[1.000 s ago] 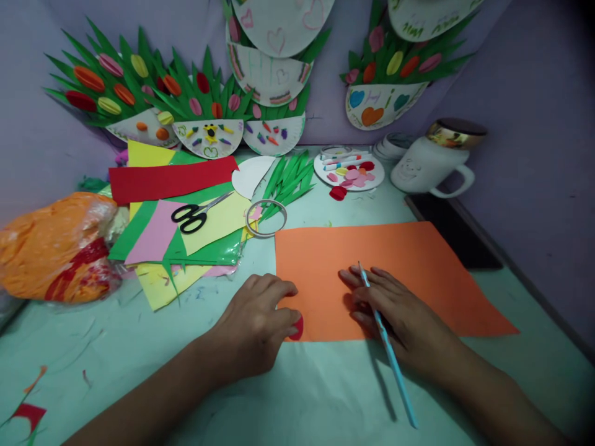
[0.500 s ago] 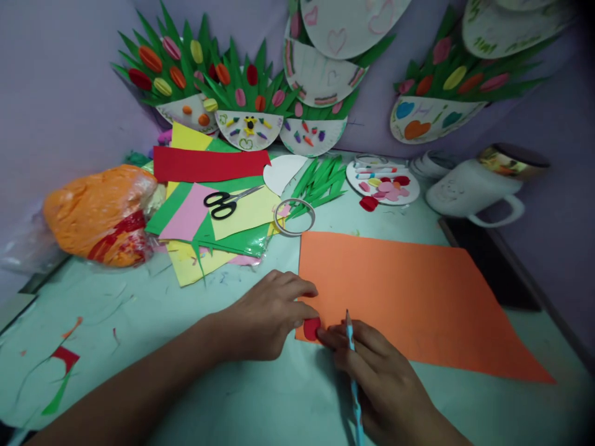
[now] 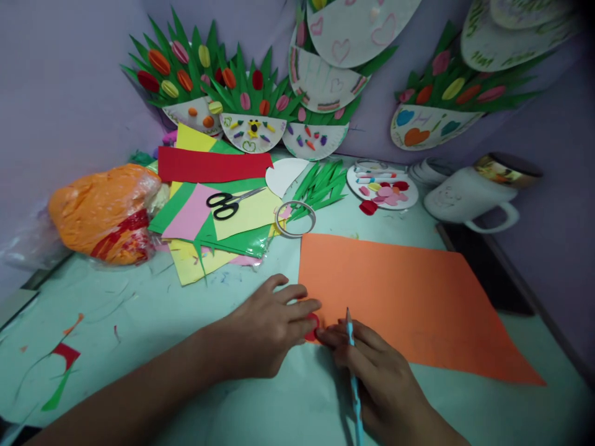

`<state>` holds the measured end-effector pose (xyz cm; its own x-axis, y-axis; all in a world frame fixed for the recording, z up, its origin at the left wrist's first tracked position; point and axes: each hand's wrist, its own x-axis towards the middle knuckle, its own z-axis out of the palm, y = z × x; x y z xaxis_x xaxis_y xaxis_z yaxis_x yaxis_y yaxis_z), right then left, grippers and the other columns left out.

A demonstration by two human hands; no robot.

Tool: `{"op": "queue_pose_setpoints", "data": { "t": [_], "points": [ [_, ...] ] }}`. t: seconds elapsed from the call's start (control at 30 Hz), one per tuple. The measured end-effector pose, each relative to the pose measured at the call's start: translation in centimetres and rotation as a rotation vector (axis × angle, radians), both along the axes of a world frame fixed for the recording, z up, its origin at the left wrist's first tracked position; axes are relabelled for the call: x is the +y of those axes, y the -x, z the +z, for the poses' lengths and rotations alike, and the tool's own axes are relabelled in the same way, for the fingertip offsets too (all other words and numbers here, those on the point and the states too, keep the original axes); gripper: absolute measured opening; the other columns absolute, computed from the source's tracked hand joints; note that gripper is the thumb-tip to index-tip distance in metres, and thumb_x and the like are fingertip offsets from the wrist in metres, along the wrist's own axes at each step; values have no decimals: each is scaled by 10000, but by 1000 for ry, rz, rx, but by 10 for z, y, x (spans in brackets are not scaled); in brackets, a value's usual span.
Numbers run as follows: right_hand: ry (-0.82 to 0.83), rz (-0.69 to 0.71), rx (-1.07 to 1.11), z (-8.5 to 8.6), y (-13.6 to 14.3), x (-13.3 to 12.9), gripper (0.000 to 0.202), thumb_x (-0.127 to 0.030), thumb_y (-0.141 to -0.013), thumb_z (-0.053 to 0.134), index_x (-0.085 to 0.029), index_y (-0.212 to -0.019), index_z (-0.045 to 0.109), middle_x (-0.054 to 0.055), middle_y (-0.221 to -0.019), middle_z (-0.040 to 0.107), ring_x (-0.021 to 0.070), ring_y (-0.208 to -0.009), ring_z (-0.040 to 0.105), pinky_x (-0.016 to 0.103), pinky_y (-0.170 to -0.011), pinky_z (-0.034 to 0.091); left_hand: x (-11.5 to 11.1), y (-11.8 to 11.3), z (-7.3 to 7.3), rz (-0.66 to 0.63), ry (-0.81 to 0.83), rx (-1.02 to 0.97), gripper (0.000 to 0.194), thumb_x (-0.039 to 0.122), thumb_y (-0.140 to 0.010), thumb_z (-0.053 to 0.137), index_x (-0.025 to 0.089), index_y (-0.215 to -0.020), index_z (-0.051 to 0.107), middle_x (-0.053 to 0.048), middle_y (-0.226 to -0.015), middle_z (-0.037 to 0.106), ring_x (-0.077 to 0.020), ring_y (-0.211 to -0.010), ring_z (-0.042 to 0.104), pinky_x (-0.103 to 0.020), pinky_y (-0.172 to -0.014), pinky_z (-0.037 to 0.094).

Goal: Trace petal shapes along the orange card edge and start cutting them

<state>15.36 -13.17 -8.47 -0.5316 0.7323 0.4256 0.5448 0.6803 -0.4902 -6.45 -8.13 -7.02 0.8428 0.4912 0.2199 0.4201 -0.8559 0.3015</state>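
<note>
A small red paper piece (image 3: 313, 327) lies on the lower left corner of an orange sheet (image 3: 395, 297). My left hand (image 3: 274, 322) has its fingers spread, and its fingertips rest on the red piece and the sheet's left edge. A blue pencil (image 3: 354, 378) stands in the grip of my right hand (image 3: 372, 365), point upward. The fingertips of that hand touch the right side of the red piece.
Black scissors (image 3: 227, 204) lie on stacked coloured papers, left of a tape ring (image 3: 295, 218). A plate (image 3: 400, 199) holds paper pieces and markers. At right stands a white mug (image 3: 469, 195); at left, an orange bundle (image 3: 102, 214). Paper scraps (image 3: 67, 354) lie lower left.
My left hand has shifted slightly down and its fingers have spread, covering more of the red piece. My right hand has hardly moved. The camera view has tilted slightly.
</note>
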Motion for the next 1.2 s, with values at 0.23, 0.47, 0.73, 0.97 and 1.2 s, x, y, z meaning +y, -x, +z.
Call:
{"op": "queue_pose_setpoints", "data": {
  "t": [0.23, 0.47, 0.73, 0.97, 1.2],
  "points": [
    [32, -3, 10, -4, -2, -2, 408, 41, -730, 434, -182, -1044, 569, 62, -907, 741, 213, -898, 654, 327, -771, 585, -15, -2, 8, 54, -92, 249, 322, 283, -954, 475, 125, -1226, 543, -106, -1337, 549, -286, -1271, 395, -510, -1053, 210],
    [12, -17, -5, -8, -5, -5, 444, 15, -748, 446, -182, -1132, 554, 77, -876, 737, 233, -909, 665, 392, -846, 577, -10, 0, 8, 14, -72, 316, 354, 275, -932, 499, 151, -1262, 525, -55, -1380, 525, -280, -1266, 390, -516, -1057, 189],
    [0, -27, -10, -6, -3, -4, 386, 16, -723, 440, -213, -1005, 570, 59, -818, 733, 218, -867, 679, 366, -808, 589, -15, -3, 10, 50, -75, 353, 363, 288, -939, 500, 137, -1266, 535, -75, -1397, 499, -287, -1227, 441, -497, -1019, 279],
    [-28, -20, -33, -4, -1, -4, 333, 7, -729, 446, -201, -959, 567, 61, -812, 741, 214, -832, 683, 334, -784, 593, -17, -4, 11, 64, -89, 358, 354, 279, -970, 441, 141, -1285, 524, -60, -1414, 492, -278, -1233, 440, -486, -1032, 259],
    [3, -24, -99, -6, -3, -6, 472, 2, -731, 440, -164, -1159, 549, 84, -847, 743, 239, -886, 678, 344, -780, 596, -18, -5, 9, 76, -98, 341, 349, 272, -960, 462, 148, -1279, 536, -65, -1405, 504, -268, -1226, 453, -485, -1009, 293]
  ]
}}
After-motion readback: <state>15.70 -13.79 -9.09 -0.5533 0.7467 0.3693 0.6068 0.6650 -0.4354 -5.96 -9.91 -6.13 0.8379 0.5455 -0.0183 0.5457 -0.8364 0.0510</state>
